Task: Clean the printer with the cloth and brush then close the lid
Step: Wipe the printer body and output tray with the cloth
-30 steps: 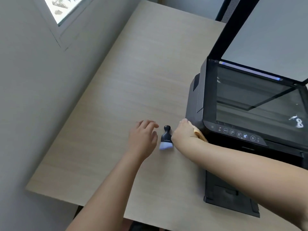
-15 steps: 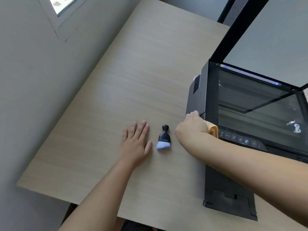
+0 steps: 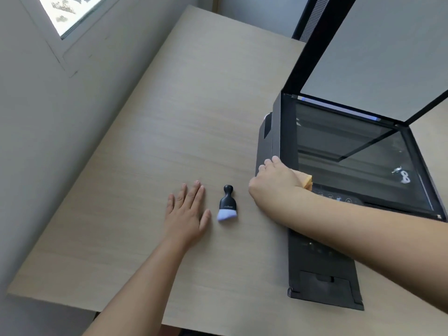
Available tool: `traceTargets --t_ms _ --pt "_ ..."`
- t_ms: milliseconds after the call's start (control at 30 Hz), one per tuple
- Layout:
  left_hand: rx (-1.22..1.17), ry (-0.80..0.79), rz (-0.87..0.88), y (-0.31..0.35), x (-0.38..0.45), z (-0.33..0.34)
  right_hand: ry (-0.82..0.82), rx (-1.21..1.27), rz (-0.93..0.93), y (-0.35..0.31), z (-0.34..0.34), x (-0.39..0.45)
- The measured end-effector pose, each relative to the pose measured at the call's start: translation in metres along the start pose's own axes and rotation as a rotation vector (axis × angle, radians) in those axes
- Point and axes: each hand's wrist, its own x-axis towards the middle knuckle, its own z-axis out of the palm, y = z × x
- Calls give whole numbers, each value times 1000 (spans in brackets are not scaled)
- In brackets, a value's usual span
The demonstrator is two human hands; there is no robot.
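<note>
The right hand (image 3: 275,180) presses a bunched orange cloth (image 3: 306,181) against the front left corner of the black printer (image 3: 286,146), whose scanner lid (image 3: 378,52) stands raised. The left hand (image 3: 188,212) lies flat on the worktop (image 3: 169,117), fingers spread and holding nothing, just beside the small black brush (image 3: 227,203) lying between the hands.

Right hand (image 3: 275,181) presses an orange cloth (image 3: 306,181) onto the black printer (image 3: 286,141) at its front left corner, lid (image 3: 378,49) raised. Left hand (image 3: 188,213) lies flat on the wooden table (image 3: 169,105), centre frame, just beside the black brush (image 3: 227,203).
</note>
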Motion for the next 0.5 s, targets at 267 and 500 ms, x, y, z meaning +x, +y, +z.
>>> traceTargets --t_ms 267,500 --pt "5 -21 -6 -3 1 0 -106 68 -158 -25 8 11" --pt "-14 -24 -7 -2 -1 -3 844 435 -3 6 84 -41"
